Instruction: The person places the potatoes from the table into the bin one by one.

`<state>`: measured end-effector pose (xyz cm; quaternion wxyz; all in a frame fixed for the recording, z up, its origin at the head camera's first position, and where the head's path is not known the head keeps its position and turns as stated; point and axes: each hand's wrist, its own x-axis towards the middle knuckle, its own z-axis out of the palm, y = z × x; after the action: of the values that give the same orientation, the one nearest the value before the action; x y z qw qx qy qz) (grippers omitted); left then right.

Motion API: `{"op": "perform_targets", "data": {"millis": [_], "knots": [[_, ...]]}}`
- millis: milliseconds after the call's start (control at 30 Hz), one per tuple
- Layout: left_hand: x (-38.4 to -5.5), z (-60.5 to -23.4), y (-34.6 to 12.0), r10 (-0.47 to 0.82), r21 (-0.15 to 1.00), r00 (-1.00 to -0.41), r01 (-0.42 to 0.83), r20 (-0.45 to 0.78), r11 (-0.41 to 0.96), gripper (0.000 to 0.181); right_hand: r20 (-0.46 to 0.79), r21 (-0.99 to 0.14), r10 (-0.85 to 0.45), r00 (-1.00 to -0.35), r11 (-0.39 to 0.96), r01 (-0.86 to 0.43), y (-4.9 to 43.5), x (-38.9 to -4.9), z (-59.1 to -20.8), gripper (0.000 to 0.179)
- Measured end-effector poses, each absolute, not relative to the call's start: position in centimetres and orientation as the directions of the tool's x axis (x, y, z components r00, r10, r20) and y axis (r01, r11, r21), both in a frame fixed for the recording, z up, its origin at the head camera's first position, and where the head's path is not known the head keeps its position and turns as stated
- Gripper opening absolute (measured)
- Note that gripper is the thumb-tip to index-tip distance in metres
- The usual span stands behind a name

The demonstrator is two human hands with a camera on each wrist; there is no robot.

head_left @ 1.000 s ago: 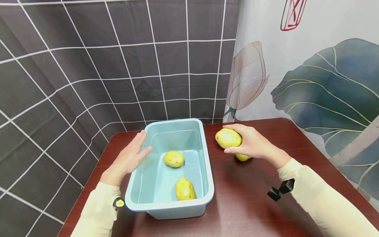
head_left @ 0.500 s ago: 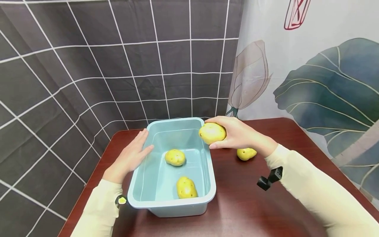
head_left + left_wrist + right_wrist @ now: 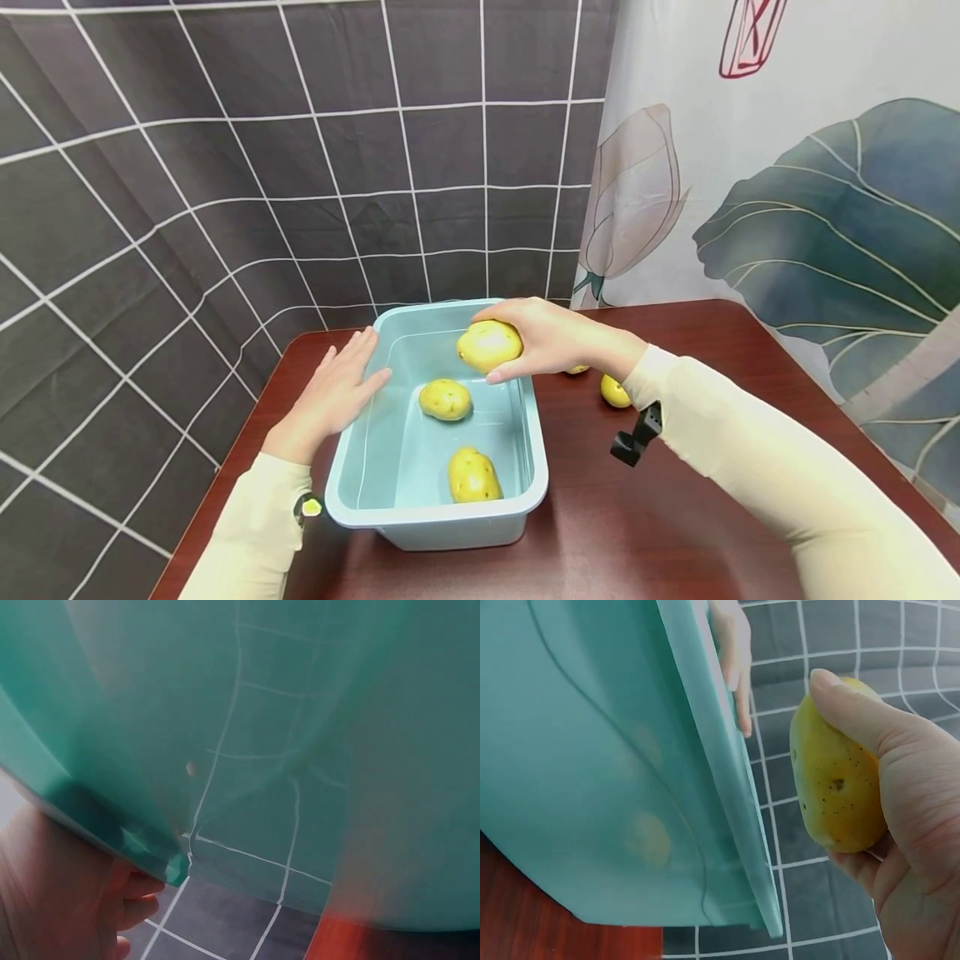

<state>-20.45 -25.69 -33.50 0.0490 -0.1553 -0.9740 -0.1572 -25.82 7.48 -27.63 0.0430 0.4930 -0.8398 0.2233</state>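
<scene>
My right hand (image 3: 543, 337) grips a yellow potato (image 3: 489, 346) above the right side of a light-blue plastic tub (image 3: 437, 518). In the right wrist view, the thumb lies across the dark-specked potato (image 3: 836, 780), and the tub wall (image 3: 592, 787) stands beside it. Two more potatoes lie on the tub's floor, one near the middle (image 3: 446, 400) and another toward the front (image 3: 473, 476). With fingers extended, my left hand (image 3: 330, 396) rests at the tub's left rim. The left wrist view has that hand (image 3: 67, 892) at the rim, fingers partly hidden.
The tub stands on a dark red table (image 3: 600, 517). To its right lie a potato (image 3: 615, 392) and another (image 3: 576, 369), mostly hidden behind my right hand. A grey curtain with white grid lines (image 3: 442, 150) and a white patterned curtain (image 3: 675, 100) hang behind.
My right hand has carried the potato left, from over the table to above the tub. A second table potato now shows behind that hand. My left hand has stayed at the rim.
</scene>
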Motion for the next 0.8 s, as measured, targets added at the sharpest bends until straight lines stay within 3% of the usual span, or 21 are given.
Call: {"op": "perform_targets", "data": {"millis": [300, 800], "knots": [[-20.4, -33.3, -25.7, 0.282, 0.295, -0.95, 0.311, 0.137, 0.904, 0.069, 0.185, -0.296, -0.866, -0.465, 0.402, -0.866, 3.9, -27.1, -26.8, 0.064], [-20.3, -33.4, -25.5, 0.269, 0.318, -0.955, 0.294, 0.122, 0.901, 0.072, -0.083, -0.221, -0.871, -0.484, 0.49, -0.843, -0.9, -29.8, -27.0, 0.067]]}}
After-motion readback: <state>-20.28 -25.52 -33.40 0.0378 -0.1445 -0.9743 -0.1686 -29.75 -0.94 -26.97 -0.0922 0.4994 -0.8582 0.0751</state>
